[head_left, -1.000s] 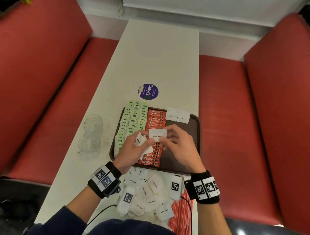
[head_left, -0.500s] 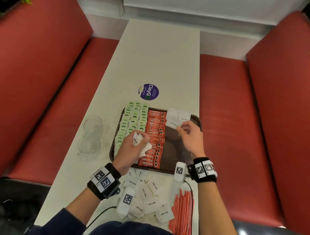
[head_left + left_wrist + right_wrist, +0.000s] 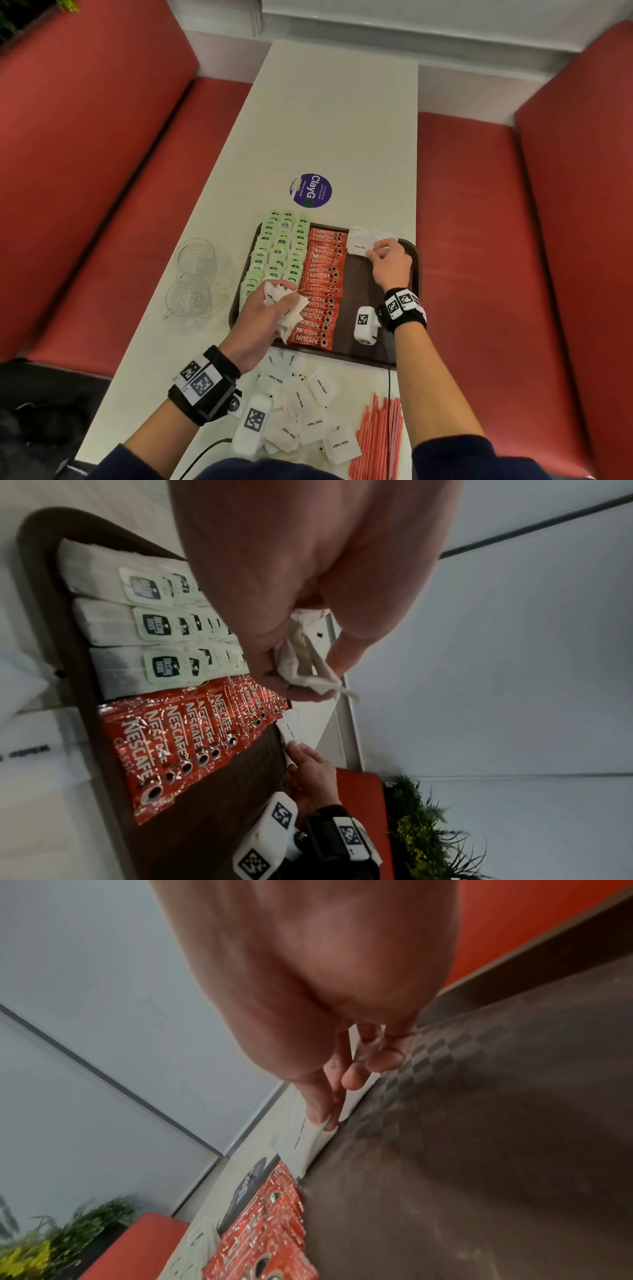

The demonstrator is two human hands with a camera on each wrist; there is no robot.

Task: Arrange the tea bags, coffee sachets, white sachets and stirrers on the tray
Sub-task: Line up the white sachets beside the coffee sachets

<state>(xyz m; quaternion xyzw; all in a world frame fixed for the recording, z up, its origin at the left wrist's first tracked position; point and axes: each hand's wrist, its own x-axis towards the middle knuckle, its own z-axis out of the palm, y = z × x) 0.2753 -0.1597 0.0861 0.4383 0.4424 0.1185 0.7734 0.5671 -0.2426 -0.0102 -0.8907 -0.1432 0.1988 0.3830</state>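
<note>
A brown tray point(image 3: 359, 291) holds three columns of green tea bags point(image 3: 281, 253) on its left. A column of red coffee sachets point(image 3: 322, 287) lies beside them. At the tray's far end my right hand point(image 3: 376, 251) pinches a white sachet point(image 3: 359, 246) between thumb and forefinger, low against the other white sachets there; the right wrist view shows the right hand point(image 3: 322, 1119) on that sachet point(image 3: 298, 1139). Over the tray's near left my left hand point(image 3: 274, 308) grips a crumpled bunch of white sachets point(image 3: 287, 305), also seen as the bunch point(image 3: 301, 642).
Several loose white sachets point(image 3: 308, 411) lie on the table near me. A bundle of red stirrers point(image 3: 380, 438) lies to their right. Two glass cups point(image 3: 195, 260) stand left of the tray. A purple round sticker point(image 3: 311, 190) is beyond it. Red benches flank the table.
My right hand took one white sachet from beside the left hand and carried it to the tray's far right end. The left hand stayed with its bunch.
</note>
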